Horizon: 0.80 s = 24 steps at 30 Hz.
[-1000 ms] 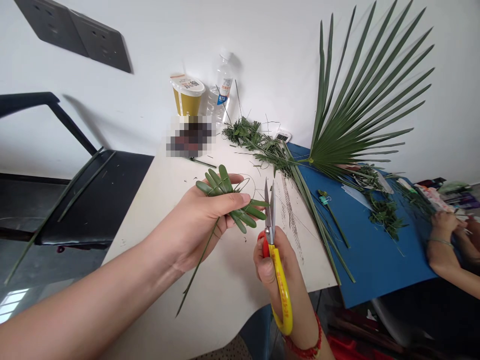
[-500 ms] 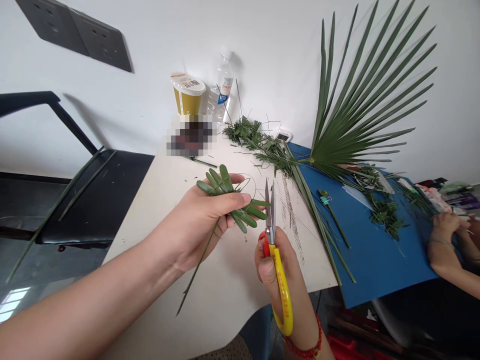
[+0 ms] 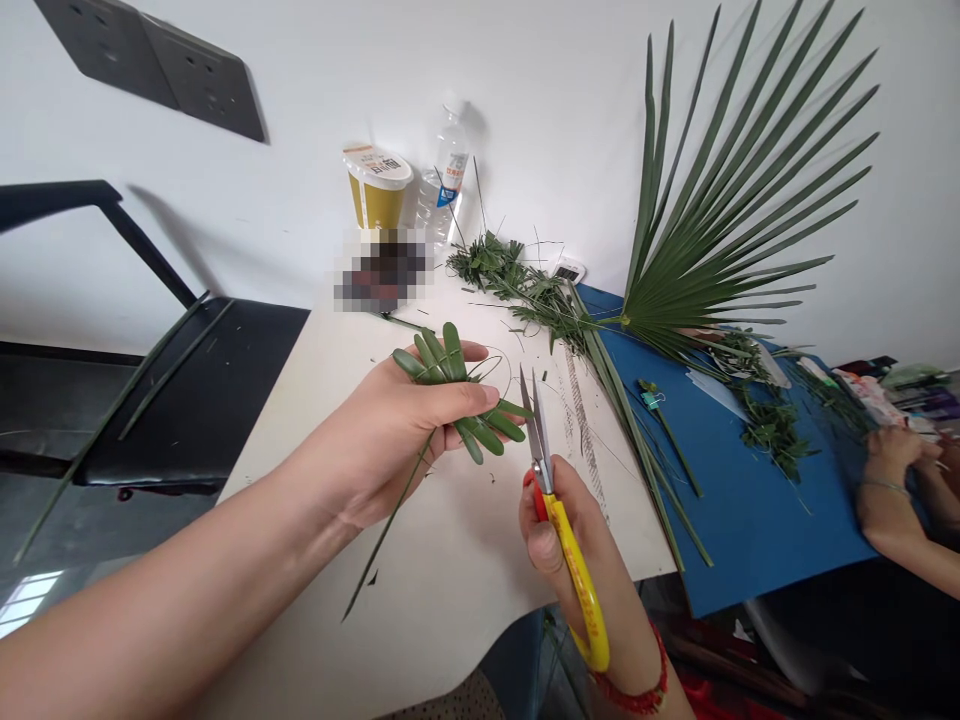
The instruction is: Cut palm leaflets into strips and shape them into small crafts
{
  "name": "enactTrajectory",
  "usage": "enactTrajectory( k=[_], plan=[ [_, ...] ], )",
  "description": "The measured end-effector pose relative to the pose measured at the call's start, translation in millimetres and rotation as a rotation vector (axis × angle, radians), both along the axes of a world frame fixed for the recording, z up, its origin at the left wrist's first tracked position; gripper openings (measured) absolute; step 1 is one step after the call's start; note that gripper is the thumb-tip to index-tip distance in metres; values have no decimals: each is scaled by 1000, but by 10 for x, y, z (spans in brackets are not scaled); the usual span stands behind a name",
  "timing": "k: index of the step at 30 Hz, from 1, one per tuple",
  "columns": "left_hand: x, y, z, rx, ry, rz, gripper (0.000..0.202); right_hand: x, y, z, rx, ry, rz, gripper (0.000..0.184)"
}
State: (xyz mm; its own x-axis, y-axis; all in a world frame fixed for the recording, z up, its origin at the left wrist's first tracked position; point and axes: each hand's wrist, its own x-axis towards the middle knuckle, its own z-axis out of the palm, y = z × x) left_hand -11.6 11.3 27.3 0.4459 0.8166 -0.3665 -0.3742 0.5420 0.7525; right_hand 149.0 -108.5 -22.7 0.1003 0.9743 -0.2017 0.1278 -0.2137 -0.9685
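My left hand (image 3: 390,435) is closed around a folded piece of green palm leaf (image 3: 457,395), its rounded loops fanning out past my fingers and a long thin strip trailing down over the white table (image 3: 450,560). My right hand (image 3: 570,540) grips yellow-handled snips (image 3: 559,520) with a red collar. Their blades point up, slightly apart, right beside the tips of the leaf loops.
A big fan palm leaf (image 3: 712,220) lies on a blue sheet (image 3: 750,500) at right, with leaf cuttings (image 3: 517,280) around it. A yellow cup (image 3: 375,185) and a water bottle (image 3: 442,180) stand by the wall. Another person's hands (image 3: 896,470) are at far right. A black chair (image 3: 187,390) is at left.
My left hand and the leaf piece have risen slightly. My right hand with the snips has shifted a little down and right, blades tilting left toward the leaf tips.
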Motion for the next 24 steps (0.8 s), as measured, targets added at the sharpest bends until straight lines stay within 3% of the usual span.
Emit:
enactTrajectory(
  k=[24],
  plan=[
    [-21, 77, -2, 15, 166, -74, 52, 206, -43, 12, -98, 36, 83, 32]
  ],
)
